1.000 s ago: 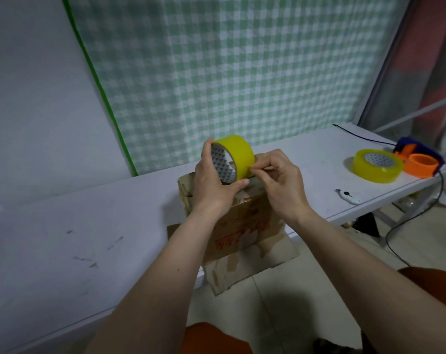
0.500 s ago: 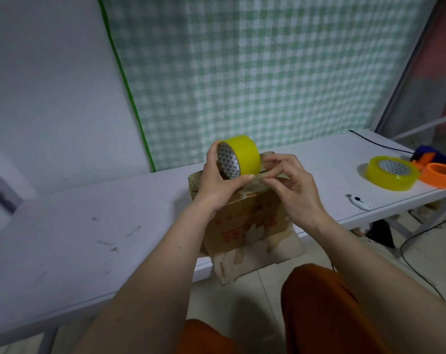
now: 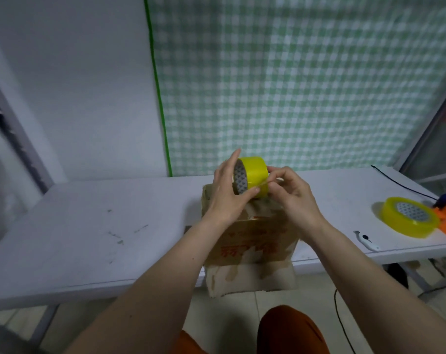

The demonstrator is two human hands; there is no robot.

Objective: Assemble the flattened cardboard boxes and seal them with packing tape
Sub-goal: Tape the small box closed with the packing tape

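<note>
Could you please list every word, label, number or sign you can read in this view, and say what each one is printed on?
Nothing can be read for certain.
Cardboard box, front face: a row of large red characters, too blurred to read.
Same face, higher up: a smaller red line, also too blurred.
Held tape roll, inner core: a dark triangle pattern, no words visible.
Second tape roll on the table: the same patterned core, no legible text.

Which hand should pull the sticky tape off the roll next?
The right hand. Its fingers already pick at the yellow tape roll, likely at the tape's end, while the left hand grips the roll.
</note>
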